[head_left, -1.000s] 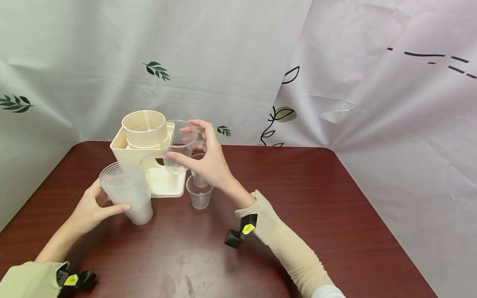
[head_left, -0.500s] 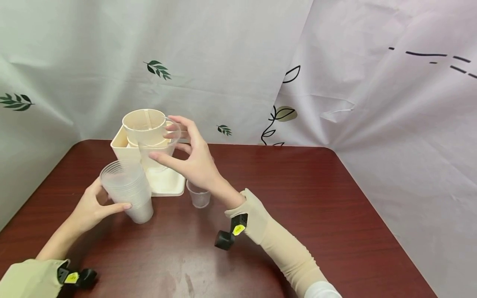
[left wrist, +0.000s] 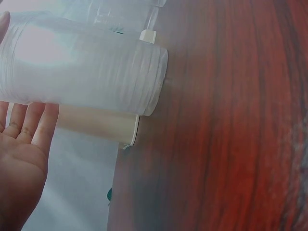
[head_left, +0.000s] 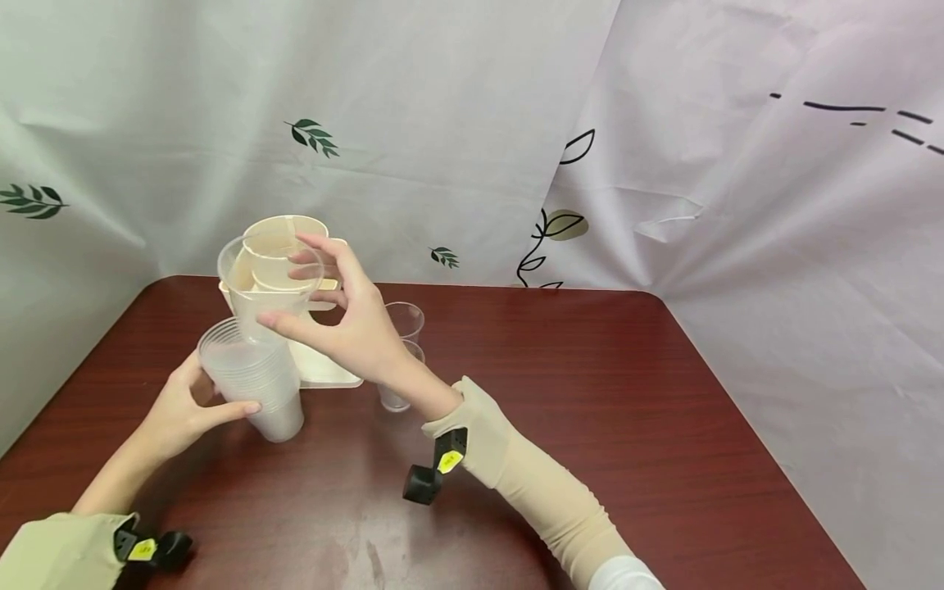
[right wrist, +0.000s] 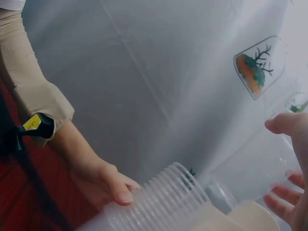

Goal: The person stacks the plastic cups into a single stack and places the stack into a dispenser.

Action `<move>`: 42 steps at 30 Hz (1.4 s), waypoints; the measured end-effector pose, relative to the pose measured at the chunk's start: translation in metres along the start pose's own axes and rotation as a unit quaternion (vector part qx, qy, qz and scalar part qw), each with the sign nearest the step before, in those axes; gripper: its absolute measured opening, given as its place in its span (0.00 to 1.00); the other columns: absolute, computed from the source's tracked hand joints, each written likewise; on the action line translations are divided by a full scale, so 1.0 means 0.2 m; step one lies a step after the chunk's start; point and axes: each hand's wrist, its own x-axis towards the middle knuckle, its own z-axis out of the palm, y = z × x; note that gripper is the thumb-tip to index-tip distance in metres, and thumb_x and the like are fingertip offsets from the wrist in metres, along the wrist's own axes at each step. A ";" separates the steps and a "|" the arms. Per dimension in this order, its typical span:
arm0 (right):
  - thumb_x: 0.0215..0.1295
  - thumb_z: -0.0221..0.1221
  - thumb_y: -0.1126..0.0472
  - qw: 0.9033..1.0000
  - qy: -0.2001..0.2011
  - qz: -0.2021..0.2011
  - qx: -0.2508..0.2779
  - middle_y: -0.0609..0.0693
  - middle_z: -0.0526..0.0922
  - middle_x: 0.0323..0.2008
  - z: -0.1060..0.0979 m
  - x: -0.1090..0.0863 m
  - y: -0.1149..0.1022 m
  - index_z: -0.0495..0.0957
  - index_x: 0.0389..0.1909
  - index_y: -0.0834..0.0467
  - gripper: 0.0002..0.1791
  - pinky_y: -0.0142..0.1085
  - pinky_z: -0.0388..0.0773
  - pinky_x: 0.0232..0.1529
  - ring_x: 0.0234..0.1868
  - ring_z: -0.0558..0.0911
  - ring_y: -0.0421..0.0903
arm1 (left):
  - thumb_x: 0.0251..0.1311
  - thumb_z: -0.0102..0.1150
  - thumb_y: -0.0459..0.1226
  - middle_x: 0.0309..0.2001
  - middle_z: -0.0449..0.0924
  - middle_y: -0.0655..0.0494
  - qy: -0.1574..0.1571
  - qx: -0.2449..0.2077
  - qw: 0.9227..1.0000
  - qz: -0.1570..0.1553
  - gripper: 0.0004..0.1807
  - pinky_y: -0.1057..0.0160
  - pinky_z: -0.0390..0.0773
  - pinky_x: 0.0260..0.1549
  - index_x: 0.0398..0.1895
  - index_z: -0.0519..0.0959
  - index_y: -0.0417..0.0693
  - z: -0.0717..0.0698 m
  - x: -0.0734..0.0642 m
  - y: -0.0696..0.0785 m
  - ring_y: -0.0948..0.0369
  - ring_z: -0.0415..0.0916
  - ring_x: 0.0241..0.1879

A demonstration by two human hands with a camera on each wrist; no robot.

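My left hand (head_left: 173, 414) grips a tall stack of nested clear plastic cups (head_left: 269, 401), tilted a little with the mouths up. In the left wrist view the fingers lie along the side of the stack (left wrist: 91, 67). Above the stack's mouth, my right hand (head_left: 342, 319) holds a single clear plastic cup (head_left: 258, 303) between thumb and fingers. The right wrist view has that cup (right wrist: 255, 163) beside the stack's rims (right wrist: 159, 197). Whether the cup's base touches the top of the stack I cannot tell.
Behind the hands stands a cream holder with a round container (head_left: 283, 225) and a flat base (head_left: 328, 373). Clear cups (head_left: 406, 319) stand on the dark red table (head_left: 590, 410) behind my right wrist, partly hidden. A pale patterned curtain (head_left: 442, 123) hangs behind.
My right hand has carried the single cup leftward, from in front of the cream holder's right side to above the stack. My left hand and its stack have stayed nearly still.
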 end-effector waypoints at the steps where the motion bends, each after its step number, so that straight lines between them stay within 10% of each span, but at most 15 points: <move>1: 0.54 0.68 0.66 1.000 -0.002 0.001 0.001 0.55 0.73 0.58 0.01 0.00 0.00 0.57 0.67 0.54 0.42 0.25 0.75 0.53 0.57 0.75 0.35 | 0.36 0.63 0.12 0.54 0.74 0.68 0.002 0.008 1.000 -0.003 0.50 0.82 0.72 0.44 0.68 0.61 0.44 0.00 0.00 0.00 0.74 0.73 0.49; 42: 0.56 0.67 0.61 0.991 -0.104 0.059 -0.054 0.50 0.71 0.65 0.16 0.00 0.09 0.58 0.67 0.55 0.40 0.19 0.66 0.59 0.63 0.71 0.33 | 0.36 0.60 0.10 0.59 0.71 0.65 -0.012 -0.044 0.999 0.025 0.49 0.81 0.73 0.46 0.68 0.60 0.40 0.00 0.00 -0.02 0.74 0.74 0.52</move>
